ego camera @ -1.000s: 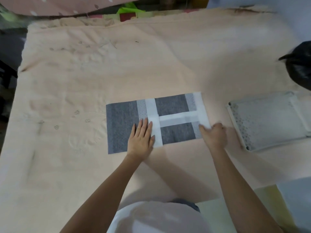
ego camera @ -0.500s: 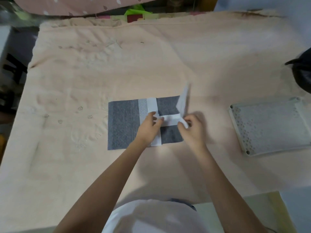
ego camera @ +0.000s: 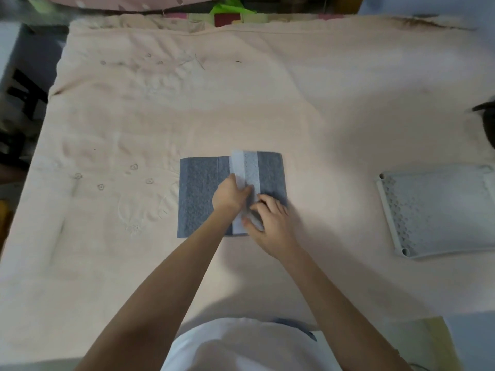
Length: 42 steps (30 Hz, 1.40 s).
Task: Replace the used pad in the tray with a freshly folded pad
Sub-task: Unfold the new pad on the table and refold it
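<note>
Grey pad [ego camera: 199, 195]: on bench [ego camera: 321, 116], right flap newly folded over the centre since a second ago. Left hand [ego camera: 230, 195] and right hand [ego camera: 270, 223]: fingers curled, pressing white strip [ego camera: 237, 167]. Tray [ego camera: 439, 210]: well apart, right, holding no pad; folding unfinished.

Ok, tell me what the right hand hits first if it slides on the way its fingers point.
The right hand points up-left; its fingers would almost at once meet the left hand on the pad.
</note>
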Available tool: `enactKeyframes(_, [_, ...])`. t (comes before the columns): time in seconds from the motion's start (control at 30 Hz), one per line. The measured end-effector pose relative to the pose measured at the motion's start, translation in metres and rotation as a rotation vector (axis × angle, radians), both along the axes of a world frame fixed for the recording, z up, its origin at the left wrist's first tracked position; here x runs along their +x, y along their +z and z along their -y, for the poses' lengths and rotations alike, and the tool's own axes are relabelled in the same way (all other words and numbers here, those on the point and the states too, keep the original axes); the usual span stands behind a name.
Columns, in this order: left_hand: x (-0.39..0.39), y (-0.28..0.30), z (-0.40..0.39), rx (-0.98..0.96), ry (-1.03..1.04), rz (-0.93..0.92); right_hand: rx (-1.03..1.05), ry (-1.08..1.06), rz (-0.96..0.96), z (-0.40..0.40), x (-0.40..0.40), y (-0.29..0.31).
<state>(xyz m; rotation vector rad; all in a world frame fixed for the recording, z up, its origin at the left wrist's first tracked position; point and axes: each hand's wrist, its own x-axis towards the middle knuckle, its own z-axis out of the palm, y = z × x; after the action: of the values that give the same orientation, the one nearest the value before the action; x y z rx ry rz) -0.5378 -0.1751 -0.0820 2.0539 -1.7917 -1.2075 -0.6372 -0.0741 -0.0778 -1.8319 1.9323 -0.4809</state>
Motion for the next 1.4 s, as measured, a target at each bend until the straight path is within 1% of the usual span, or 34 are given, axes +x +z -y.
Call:
enactKeyframes(0.17, [0.003,-0.007,-0.005,-0.131,0.036,0.026,-0.029,0.044,-0.17,-0.003,-0.014,-0.011])
enactKeyframes(0.23, [0.004,-0.007,-0.009,-0.226,0.053,0.066,-0.033,0.061,-0.226,-0.003,-0.017,-0.016])
enactKeyframes(0.27, [0.006,-0.008,-0.011,-0.294,0.043,0.114,-0.04,0.069,-0.24,-0.004,-0.019,-0.018])
enactKeyframes(0.33, [0.009,-0.01,-0.015,-0.468,-0.038,0.221,-0.035,0.091,-0.238,-0.007,-0.021,-0.023])
enactKeyframes(0.37, [0.009,-0.012,-0.016,-0.542,-0.118,0.253,-0.026,0.096,-0.226,-0.008,-0.022,-0.025])
enactKeyframes(0.43, [0.009,-0.017,-0.016,-0.59,-0.366,0.276,-0.02,0.099,-0.224,-0.01,-0.023,-0.029])
enactKeyframes(0.47, [0.008,-0.022,-0.014,-0.576,-0.473,0.291,-0.025,0.103,-0.241,-0.01,-0.023,-0.03])
enactKeyframes(0.53, [0.006,-0.03,-0.01,-0.503,-0.579,0.347,-0.051,0.105,-0.273,-0.01,-0.024,-0.032])
enactKeyframes(0.6, [0.006,-0.036,-0.006,-0.449,-0.598,0.388,-0.077,0.092,-0.286,-0.011,-0.024,-0.033])
enactKeyframes(0.7, [0.006,-0.044,-0.004,-0.445,-0.621,0.421,-0.083,0.052,-0.257,-0.014,-0.025,-0.032])
enactKeyframes(0.8, [0.006,-0.046,-0.004,-0.461,-0.63,0.429,-0.064,0.063,-0.218,-0.01,-0.029,-0.028])
enactKeyframes(0.93, [0.008,-0.042,-0.004,-0.492,-0.595,0.34,-0.018,0.2,-0.198,-0.006,-0.038,-0.026])
enactKeyframes(1.0, [0.01,-0.037,-0.003,-0.495,-0.529,0.257,-0.008,0.235,-0.175,-0.006,-0.042,-0.025])
enactKeyframes(1.1, [0.011,-0.029,0.001,-0.449,-0.375,0.156,-0.082,0.242,-0.169,-0.008,-0.048,-0.025])
enactKeyframes(1.13, [0.012,-0.027,0.003,-0.44,-0.36,0.147,-0.107,0.227,-0.167,-0.009,-0.048,-0.026])
enactKeyframes(1.27, [0.009,-0.029,0.005,-0.435,-0.453,0.186,-0.143,0.16,-0.177,-0.013,-0.045,-0.028])
enactKeyframes(1.4, [0.004,-0.037,0.002,-0.41,-0.533,0.291,-0.245,0.126,-0.242,-0.02,-0.041,-0.025])
